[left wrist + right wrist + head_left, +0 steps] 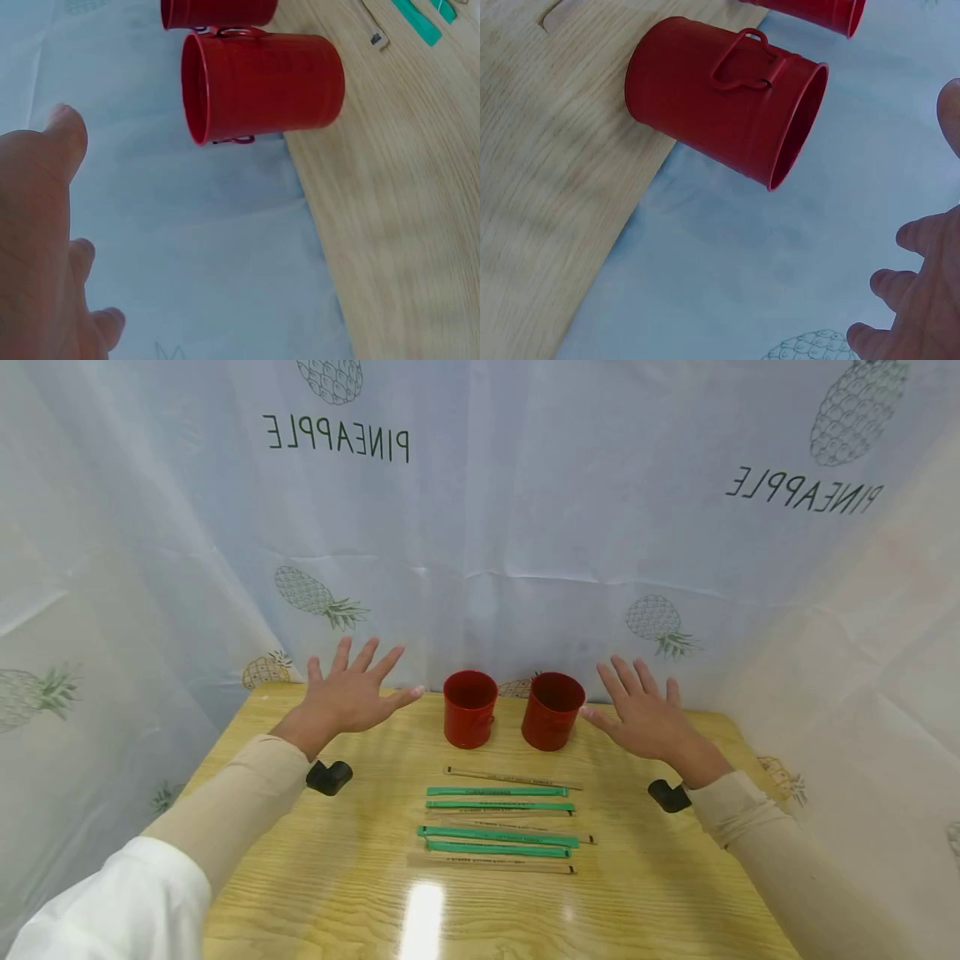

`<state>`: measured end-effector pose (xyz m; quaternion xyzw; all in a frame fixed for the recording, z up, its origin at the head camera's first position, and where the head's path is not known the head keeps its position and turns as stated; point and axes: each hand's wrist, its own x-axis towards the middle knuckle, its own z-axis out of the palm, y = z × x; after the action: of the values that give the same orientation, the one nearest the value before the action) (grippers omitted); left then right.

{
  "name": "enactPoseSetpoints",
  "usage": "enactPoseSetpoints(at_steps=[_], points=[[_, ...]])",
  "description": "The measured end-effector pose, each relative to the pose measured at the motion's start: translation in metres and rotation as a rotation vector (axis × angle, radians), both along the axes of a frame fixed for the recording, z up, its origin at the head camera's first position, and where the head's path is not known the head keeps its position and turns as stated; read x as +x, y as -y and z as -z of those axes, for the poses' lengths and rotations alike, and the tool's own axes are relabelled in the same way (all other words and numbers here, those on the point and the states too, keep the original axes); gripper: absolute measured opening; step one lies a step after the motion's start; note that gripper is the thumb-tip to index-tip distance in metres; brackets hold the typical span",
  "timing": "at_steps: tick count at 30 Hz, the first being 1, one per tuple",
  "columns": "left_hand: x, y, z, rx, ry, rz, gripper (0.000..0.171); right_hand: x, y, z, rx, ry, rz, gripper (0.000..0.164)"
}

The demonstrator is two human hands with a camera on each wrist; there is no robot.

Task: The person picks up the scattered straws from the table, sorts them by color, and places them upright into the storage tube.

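Two small red metal buckets with wire handles, a left one [468,722] and a right one [547,727], stand upright near the table's back edge. My left hand [351,697] is held with fingers spread, left of the left bucket [262,86], apart from it. On the other side my right hand [643,718] is spread too, its thumb close to the right bucket [697,86]. Both hands hold nothing. In front of the buckets lie several slim wrapped sticks, some green [497,792], some brown [513,778], in roughly parallel rows. What the wrappers contain is hidden.
The wooden table [337,877] carries everything. A white curtain [480,510] with pineapple prints hangs behind the back edge and along both sides. Black wrist cameras, one on the left wrist [328,777] and one on the right [669,796], stick out inward.
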<state>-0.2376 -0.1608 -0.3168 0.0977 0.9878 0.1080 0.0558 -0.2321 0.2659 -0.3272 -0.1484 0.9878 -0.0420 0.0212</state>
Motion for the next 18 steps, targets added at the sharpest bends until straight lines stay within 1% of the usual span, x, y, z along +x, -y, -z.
enactPoseSetpoints(at_steps=[8, 13, 18], points=[[0.003, -0.004, 0.001, 0.005, -0.005, -0.002, 0.091, 0.004, 0.006, 0.012, -0.016, -0.026, -0.038, 0.09], [0.002, -0.009, 0.005, 0.011, -0.008, -0.005, 0.092, 0.008, 0.008, 0.019, -0.021, -0.035, -0.065, 0.09], [0.0, -0.015, 0.008, 0.016, -0.007, -0.012, 0.092, 0.011, 0.011, 0.022, -0.041, -0.031, -0.076, 0.09]])
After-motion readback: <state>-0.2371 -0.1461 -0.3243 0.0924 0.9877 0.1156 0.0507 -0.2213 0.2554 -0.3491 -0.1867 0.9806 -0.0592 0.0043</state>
